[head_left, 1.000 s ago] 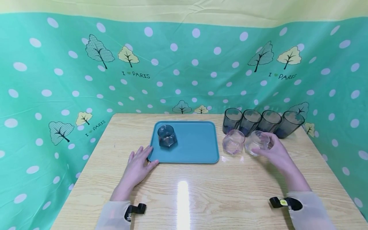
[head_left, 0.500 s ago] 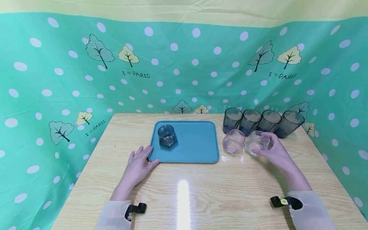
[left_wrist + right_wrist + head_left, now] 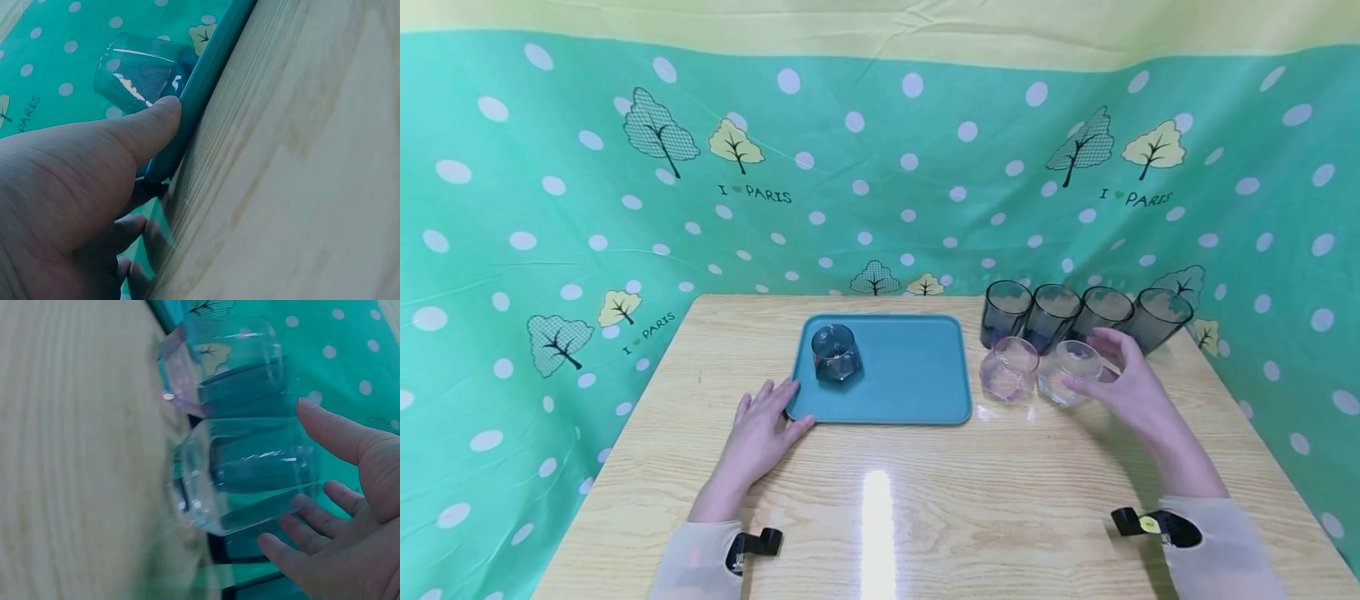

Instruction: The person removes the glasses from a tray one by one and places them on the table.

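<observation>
My left hand [image 3: 756,437] rests at the near left corner of a blue tray [image 3: 910,375], thumb touching the front rim and fingers spread along the left side. On the tray's left part stands a dark smoky tumbler [image 3: 836,354], also seen in the left wrist view. At the right, my right hand [image 3: 1131,379] is beside a clear glass tumbler [image 3: 1063,379], its thumb and fingers spread around the glass's right side. In the right wrist view the fingers [image 3: 306,534] are parted near the rim. A pinkish clear tumbler [image 3: 1009,375] stands just left of that glass.
Several tall dark glasses [image 3: 1006,312] stand in a row behind the two clear tumblers, close together. The wooden table [image 3: 985,500] reaches back to a green dotted cloth [image 3: 850,167]. Each wrist wears a black camera strap [image 3: 1172,529].
My right hand has loosened from the clear tumbler and drawn back slightly to the right, its fingers spreading. The tumbler stays where it was. My left hand and the tray have not moved.
</observation>
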`<state>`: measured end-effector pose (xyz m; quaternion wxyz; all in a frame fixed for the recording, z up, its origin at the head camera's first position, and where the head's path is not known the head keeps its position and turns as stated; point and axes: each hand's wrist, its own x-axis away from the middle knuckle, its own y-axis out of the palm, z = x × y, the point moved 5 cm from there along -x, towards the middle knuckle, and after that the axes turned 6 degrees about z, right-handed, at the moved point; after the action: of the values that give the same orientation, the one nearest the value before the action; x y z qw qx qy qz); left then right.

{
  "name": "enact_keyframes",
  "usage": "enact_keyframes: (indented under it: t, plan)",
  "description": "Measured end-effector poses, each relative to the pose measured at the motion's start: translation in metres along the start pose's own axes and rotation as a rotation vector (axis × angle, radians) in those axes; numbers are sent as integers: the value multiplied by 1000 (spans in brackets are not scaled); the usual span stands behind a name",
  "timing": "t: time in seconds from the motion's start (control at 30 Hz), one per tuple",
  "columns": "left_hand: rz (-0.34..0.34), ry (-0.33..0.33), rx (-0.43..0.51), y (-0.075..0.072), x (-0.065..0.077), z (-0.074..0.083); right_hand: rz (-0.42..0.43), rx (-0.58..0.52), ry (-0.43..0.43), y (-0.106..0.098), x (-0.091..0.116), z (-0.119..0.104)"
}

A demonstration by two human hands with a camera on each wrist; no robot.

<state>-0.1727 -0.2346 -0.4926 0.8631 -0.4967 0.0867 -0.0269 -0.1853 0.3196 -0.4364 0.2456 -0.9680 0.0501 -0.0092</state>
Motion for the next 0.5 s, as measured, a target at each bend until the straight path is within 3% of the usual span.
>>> enact_keyframes:
  t: [0.27, 0.5]
  plan:
    - [0, -5, 6, 0, 1, 0, 47, 12, -46, -5, 1, -33]
    - [2, -2, 2, 0, 0, 0, 67, 4, -81, 4, 1, -75]
